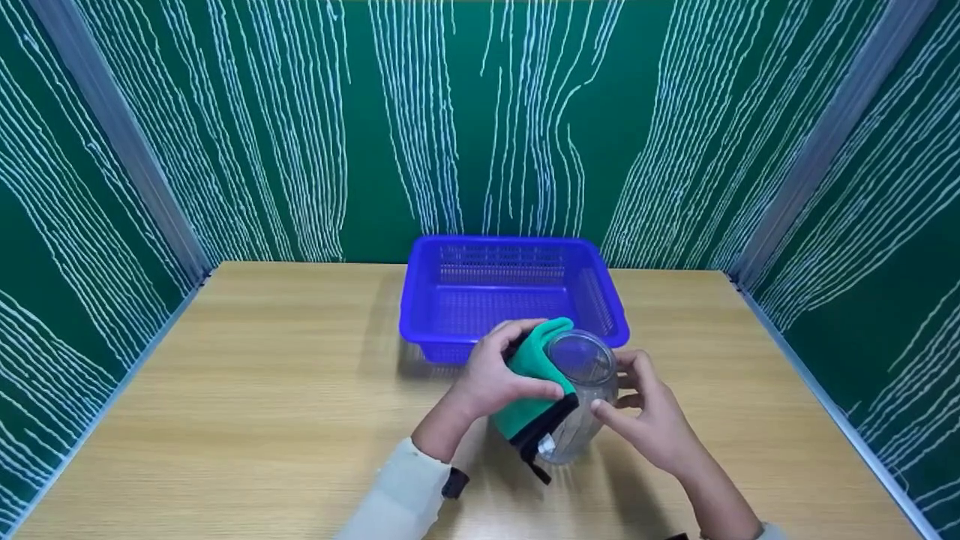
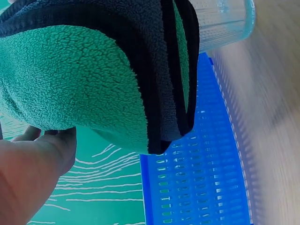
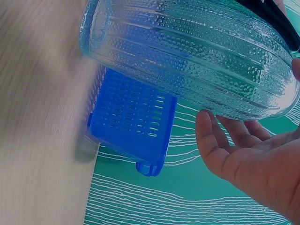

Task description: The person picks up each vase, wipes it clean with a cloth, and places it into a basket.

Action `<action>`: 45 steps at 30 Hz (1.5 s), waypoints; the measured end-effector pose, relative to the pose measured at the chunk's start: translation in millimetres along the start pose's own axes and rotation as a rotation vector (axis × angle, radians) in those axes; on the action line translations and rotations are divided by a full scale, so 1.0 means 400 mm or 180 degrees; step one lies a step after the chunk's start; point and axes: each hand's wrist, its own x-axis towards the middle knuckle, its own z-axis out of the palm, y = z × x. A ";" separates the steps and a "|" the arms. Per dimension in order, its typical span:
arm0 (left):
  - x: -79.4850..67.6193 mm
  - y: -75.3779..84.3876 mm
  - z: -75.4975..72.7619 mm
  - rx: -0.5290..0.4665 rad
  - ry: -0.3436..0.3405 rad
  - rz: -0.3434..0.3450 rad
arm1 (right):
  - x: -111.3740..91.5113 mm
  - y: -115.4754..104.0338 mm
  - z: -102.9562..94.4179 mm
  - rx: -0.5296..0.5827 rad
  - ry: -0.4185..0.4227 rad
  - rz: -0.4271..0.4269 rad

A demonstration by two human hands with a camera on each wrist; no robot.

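Closest on my feed, a pale sleeve [image 1: 397, 487] slants in from the near side of the table [image 1: 300, 390], and past it I've got both hands, roughly midway between the table's left and right edges. The left hand [image 1: 495, 375] is partly closed on a green cloth [image 1: 536, 364], fingers behind it, thumb laid across the front; I read that thumb as pinning the folds so the fabric sits bunched. Its dark trim [image 1: 547, 421] hangs low on the near side. Right beside it, the clear jar [image 1: 585, 420] tilts between the two hands, one round end up. And here's the right hand [image 1: 649, 420]: half curled around the jar, thumb on the near face, fingertips round the side, palm off the surface. A light hold like that probably steadies the jar against the cloth. Whether the jar's lower end touches the table, I can't tell. Just beyond sits the blue basket [image 1: 487, 304], near the middle of the table's far edge, its front right corner behind the jar, presumably set back to give the hands elbow room. Past that far edge stands the green wall [image 1: 360, 150], streaked with wavy white lines.
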 end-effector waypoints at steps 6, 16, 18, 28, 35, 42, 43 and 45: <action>-0.002 -0.011 0.007 -0.0119 -0.0254 0.0010 | 0.002 0.043 0.002 -0.0021 0.0013 -0.0147; -0.012 -0.016 0.001 -0.0389 -0.0424 0.0002 | -0.004 -0.032 0.003 -0.0069 0.0132 0.0157; -0.019 -0.004 -0.003 -0.0442 -0.0427 -0.0022 | -0.005 -0.046 0.002 -0.0122 0.0129 0.0165; -0.032 0.025 -0.012 -0.0517 -0.0445 -0.0035 | -0.004 -0.048 -0.003 -0.0199 0.0102 0.0161; -0.026 0.011 -0.012 -0.0555 -0.0507 -0.0037 | -0.004 -0.050 -0.006 -0.0300 0.0116 0.0168; -0.005 -0.054 -0.004 -0.0677 -0.0594 -0.0038 | -0.001 -0.033 -0.008 -0.0374 0.0102 0.0125; -0.003 -0.062 -0.003 -0.0639 -0.0590 -0.0072 | 0.000 -0.023 -0.008 -0.0394 0.0100 0.0118; -0.001 -0.072 -0.004 -0.0565 -0.0588 -0.0133 | 0.004 -0.002 -0.008 -0.0449 0.0095 0.0111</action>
